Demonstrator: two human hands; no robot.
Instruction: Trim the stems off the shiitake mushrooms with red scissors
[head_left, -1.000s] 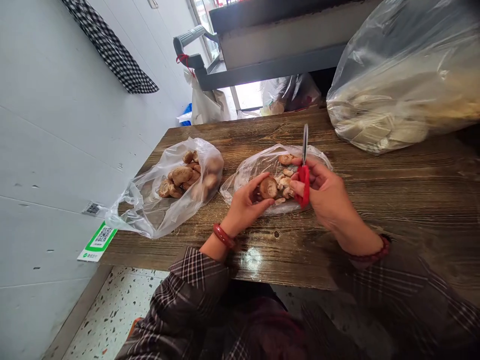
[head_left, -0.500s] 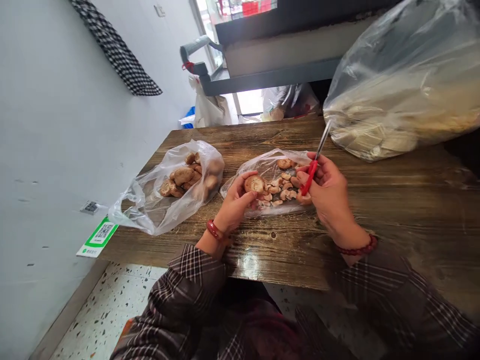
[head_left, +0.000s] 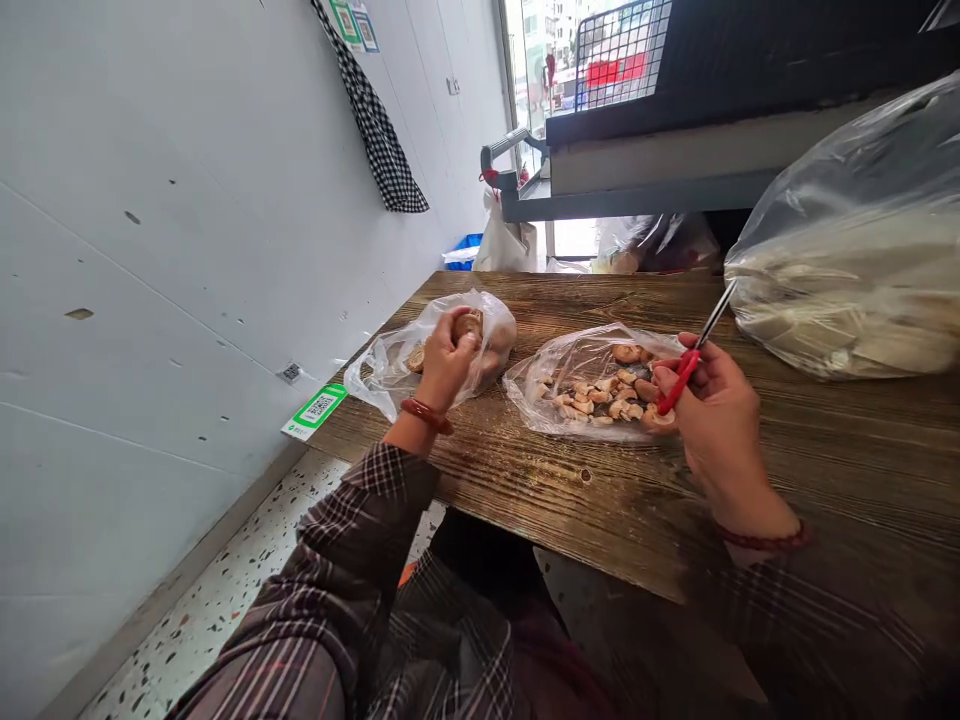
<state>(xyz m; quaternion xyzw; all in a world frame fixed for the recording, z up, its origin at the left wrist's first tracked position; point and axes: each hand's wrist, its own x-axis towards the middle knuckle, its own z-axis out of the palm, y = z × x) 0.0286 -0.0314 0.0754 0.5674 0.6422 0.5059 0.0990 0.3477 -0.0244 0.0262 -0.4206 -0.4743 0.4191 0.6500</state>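
Observation:
My left hand (head_left: 445, 365) is closed on a brown mushroom (head_left: 469, 324) over the left clear plastic bag (head_left: 498, 330), which holds more whole mushrooms. My right hand (head_left: 712, 400) grips red-handled scissors (head_left: 681, 380), their metal blades pointing up and away. Beside the right hand, the second clear bag (head_left: 536, 372) lies spread on the dark wooden table (head_left: 525, 475). On it are many cut mushroom stems (head_left: 600, 395) and a few mushrooms, one of them (head_left: 630, 354) near its far edge.
A large clear bag of pale food (head_left: 862, 290) stands at the back right. Behind the table is a grey metal frame (head_left: 622, 200). A green QR card (head_left: 316, 410) lies at the left edge by the white wall (head_left: 187, 250).
The view has turned left. My left hand has moved from the right bag to the left bag with a mushroom in it. My right hand still holds the scissors near the stems.

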